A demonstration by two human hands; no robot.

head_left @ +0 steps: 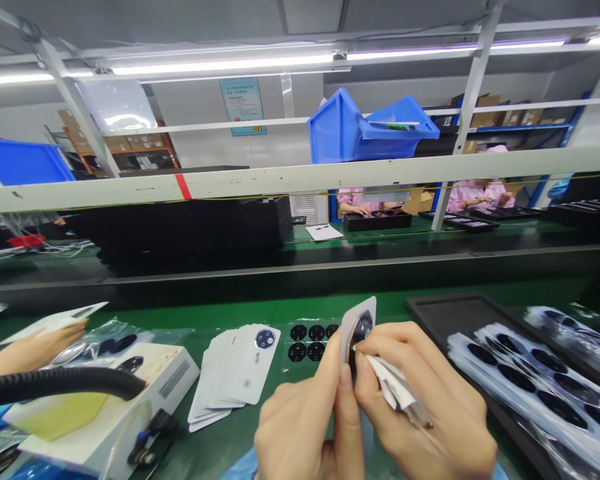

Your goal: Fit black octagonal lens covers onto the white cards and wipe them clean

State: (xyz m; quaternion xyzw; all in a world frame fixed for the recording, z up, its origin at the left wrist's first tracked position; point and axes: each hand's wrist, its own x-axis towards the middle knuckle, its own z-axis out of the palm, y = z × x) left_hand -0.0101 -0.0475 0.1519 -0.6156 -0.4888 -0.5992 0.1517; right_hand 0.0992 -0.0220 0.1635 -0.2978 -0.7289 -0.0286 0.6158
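My left hand (pixel 305 420) pinches a white phone back cover (pixel 356 325) with a round dark camera ring, holding it upright in front of me. My right hand (pixel 425 400) is closed on a folded white cloth (pixel 395 390) and its fingertips press against the cover beside the camera ring. Just left of my hands a fanned stack of white back covers (pixel 235 373) lies on the green mat. Behind my hands sits a clear sheet with several round black lens pieces (pixel 307 341).
A black tray (pixel 445 313) at the right holds clear strips of black oval parts (pixel 525 380). A white box device (pixel 130 407) with a black hose (pixel 55 385) stands at the left, with another person's hand (pixel 30 352) holding a white cover. Co-workers in pink sit across the conveyor; blue bins (pixel 370 127) rest overhead.
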